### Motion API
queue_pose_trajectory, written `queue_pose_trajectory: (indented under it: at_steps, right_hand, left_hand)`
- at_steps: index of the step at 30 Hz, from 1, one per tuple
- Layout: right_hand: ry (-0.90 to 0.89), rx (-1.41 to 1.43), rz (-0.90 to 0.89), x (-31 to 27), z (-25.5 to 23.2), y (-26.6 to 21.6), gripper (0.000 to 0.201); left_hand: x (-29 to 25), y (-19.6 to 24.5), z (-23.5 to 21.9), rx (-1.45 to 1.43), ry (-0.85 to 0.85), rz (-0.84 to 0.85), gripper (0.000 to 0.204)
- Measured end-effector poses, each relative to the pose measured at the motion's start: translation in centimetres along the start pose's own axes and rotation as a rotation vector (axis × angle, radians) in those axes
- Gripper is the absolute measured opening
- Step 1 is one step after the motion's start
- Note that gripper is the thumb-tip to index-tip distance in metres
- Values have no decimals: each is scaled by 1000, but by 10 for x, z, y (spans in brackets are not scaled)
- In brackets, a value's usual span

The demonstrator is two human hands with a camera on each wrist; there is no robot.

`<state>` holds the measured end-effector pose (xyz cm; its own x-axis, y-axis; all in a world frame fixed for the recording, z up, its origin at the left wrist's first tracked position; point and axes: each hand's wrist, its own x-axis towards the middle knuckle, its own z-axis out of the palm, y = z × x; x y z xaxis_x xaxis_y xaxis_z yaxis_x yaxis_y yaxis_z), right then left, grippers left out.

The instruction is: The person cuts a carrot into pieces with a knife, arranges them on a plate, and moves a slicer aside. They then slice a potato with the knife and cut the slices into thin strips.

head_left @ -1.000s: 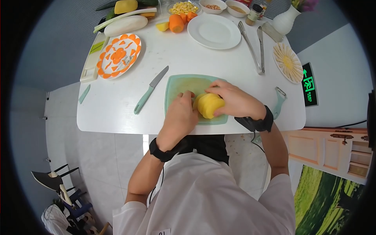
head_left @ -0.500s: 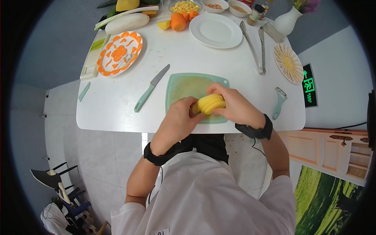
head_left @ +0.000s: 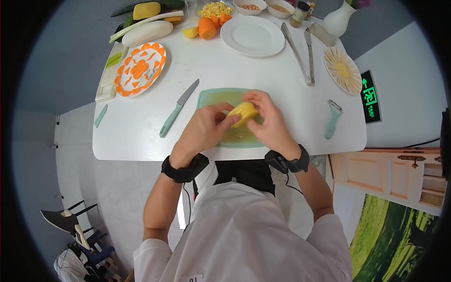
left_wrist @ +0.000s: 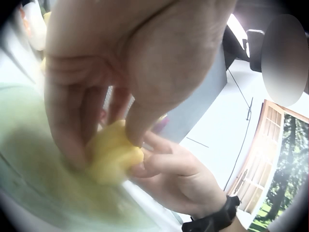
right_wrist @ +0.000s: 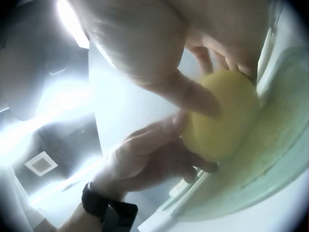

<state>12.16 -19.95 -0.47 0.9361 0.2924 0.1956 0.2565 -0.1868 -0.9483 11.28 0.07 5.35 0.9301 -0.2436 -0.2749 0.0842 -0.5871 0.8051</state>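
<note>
Yellow potato slices (head_left: pixel 244 113), bunched together like a peeled, cut potato, are between both hands over the green cutting board (head_left: pixel 230 139). My left hand (head_left: pixel 203 128) pinches the near-left side of the bunch between thumb and fingers. On the right side, my right hand (head_left: pixel 273 123) grips it, the thumb toward me and the fingers on the far side. In the right wrist view the potato slices (right_wrist: pixel 227 116) show a broad smooth face with a thumb across it. The left wrist view shows them blurred, close over the board.
A knife (head_left: pixel 179 108) lies left of the board, and a peeler (head_left: pixel 333 120) to the right. Tongs (head_left: pixel 300 58), a white plate (head_left: pixel 252 36) and a carrot (head_left: pixel 206 29) are farther back. Plates of arranged orange pieces (head_left: pixel 139 69) and pale slices (head_left: pixel 343 70) flank them.
Both hands have shifted left and farther from the body with the potato slices. The bunch, fanned out half a second ago, now looks more compact and tilted.
</note>
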Motion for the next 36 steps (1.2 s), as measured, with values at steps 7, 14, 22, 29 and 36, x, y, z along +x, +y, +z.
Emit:
queue_pose_trajectory:
  at_steps: [7,14,22,29,36]
  right_hand:
    - [-92,-345,-64,-4,6,-10,63]
    - [-271,-489,-147,8,-3,-20,70]
    - [-306,-575,-159,7,-12,-22,64]
    - [-276,-630,-181,-3,-19,-24,66]
    - [-222,-593,-204,-11,-19,-14,67]
  left_hand:
    - [1,-13,12,-328,103,-193,43]
    - [-7,-10,-6,148,19,-216,43]
    - [-6,-29,-11,330,74,309,60]
    - [7,-39,-6,287,19,388,66]
    - [16,-32,-12,320,-39,377,70]
